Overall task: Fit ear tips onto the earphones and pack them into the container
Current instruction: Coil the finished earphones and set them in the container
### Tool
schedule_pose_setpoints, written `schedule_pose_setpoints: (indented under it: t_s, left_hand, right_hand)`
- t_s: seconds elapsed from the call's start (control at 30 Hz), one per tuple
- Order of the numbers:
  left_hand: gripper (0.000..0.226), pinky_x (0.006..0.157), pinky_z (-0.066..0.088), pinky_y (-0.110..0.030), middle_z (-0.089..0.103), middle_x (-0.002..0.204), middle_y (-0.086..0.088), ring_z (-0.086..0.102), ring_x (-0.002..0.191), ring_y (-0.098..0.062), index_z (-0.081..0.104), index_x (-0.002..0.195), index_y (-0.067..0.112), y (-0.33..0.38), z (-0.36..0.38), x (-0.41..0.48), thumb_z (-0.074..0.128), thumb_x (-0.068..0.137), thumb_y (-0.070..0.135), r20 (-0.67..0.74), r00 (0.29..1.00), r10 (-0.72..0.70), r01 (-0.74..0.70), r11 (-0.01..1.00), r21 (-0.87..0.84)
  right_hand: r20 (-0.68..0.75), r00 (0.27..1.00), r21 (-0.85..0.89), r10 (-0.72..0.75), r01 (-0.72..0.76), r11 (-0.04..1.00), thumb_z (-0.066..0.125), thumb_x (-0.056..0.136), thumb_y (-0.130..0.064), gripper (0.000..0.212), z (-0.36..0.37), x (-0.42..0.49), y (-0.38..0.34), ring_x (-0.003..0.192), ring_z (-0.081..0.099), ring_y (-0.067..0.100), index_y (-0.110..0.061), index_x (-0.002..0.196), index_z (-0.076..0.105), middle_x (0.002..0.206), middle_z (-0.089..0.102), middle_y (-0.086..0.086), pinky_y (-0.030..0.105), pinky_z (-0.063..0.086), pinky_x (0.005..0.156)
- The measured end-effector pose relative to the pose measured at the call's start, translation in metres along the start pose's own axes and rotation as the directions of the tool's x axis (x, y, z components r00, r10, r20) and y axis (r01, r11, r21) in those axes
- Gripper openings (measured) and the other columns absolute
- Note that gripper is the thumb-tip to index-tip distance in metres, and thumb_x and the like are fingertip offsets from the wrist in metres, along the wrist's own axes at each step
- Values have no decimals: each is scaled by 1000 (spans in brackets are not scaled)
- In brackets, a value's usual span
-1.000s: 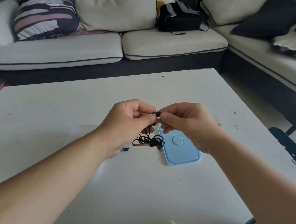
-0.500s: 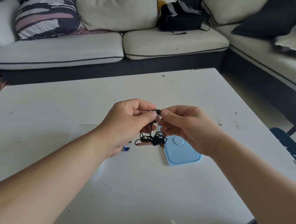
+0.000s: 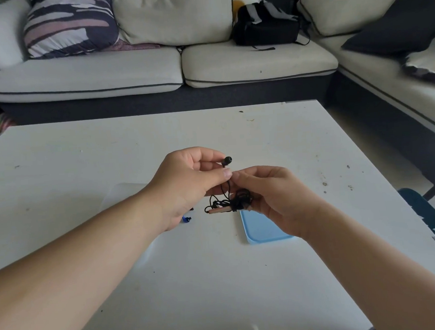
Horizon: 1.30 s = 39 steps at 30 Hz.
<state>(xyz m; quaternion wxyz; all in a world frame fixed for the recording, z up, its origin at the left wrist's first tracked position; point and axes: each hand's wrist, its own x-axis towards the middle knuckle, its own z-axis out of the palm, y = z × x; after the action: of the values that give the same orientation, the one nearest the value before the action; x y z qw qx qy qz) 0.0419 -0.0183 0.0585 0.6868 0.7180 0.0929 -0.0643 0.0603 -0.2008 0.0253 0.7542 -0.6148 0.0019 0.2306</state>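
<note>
My left hand (image 3: 187,181) pinches a black earbud (image 3: 227,160) that pokes out above its fingertips with a black ear tip on it. The black cable (image 3: 234,201) hangs down in a tangle with a copper-coloured remote piece (image 3: 218,210). My right hand (image 3: 271,197) holds the cable bundle with curled fingers, just right of and below the earbud. A light blue container lid (image 3: 262,230) lies on the white table (image 3: 217,278) under my right hand. A clear container (image 3: 122,195) lies behind my left wrist. A small blue ear tip (image 3: 186,219) sits beside that wrist.
A pale sofa (image 3: 156,69) with cushions and a black bag (image 3: 264,26) runs along the far side and the right. A dark blue chair part (image 3: 425,217) shows at the table's right edge.
My hands have parted: the right hand dropped from the earbud to the cable bundle, and the earbud with its tip now shows above my left fingers.
</note>
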Motion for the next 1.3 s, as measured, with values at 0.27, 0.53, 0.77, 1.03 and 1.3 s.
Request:
schedule_pose_setpoints:
  t_s: [0.27,0.53,0.77,1.03,1.3]
  left_hand:
    - [29,84,64,-37,76,95,-11,77,85,-25,73,112,9,-2,15,12,73,88,-8,-20,999,-27,25,996,-85]
    - [28,73,61,-25,79,98,-8,77,80,-15,69,115,14,-5,26,24,74,91,2,-60,997,-48,46,998,-37]
    - [27,65,56,-18,78,101,-11,76,78,-14,70,114,14,-11,30,29,74,91,2,-61,996,-67,69,997,23]
    - [27,64,55,-16,78,102,-9,77,81,-16,71,113,15,-11,28,26,74,90,1,-68,995,-68,70,997,29]
    - [31,94,61,-38,77,103,-12,79,88,-23,71,113,12,-6,12,16,73,88,-7,-71,997,-27,26,1000,-15]
  right_hand:
    - [-127,992,-21,13,-15,1000,75,92,-21,15,-17,12,-6,74,65,27,-7,87,70,87,70,14,39,59,73]
    - [-494,844,-599,-209,-157,785,57,82,-11,14,-73,71,25,53,47,21,1,77,63,58,56,1,29,40,54]
    - [-446,873,-811,-199,-300,502,64,74,-7,12,-94,111,50,57,47,20,1,80,70,78,72,18,34,49,52]
    - [-411,892,-875,-190,-327,358,62,82,-11,9,-92,110,53,57,54,30,-6,79,68,68,61,3,29,45,54]
    - [-279,884,-742,-374,49,669,68,92,-21,11,-52,65,9,59,59,7,-16,83,72,70,68,-8,21,48,57]
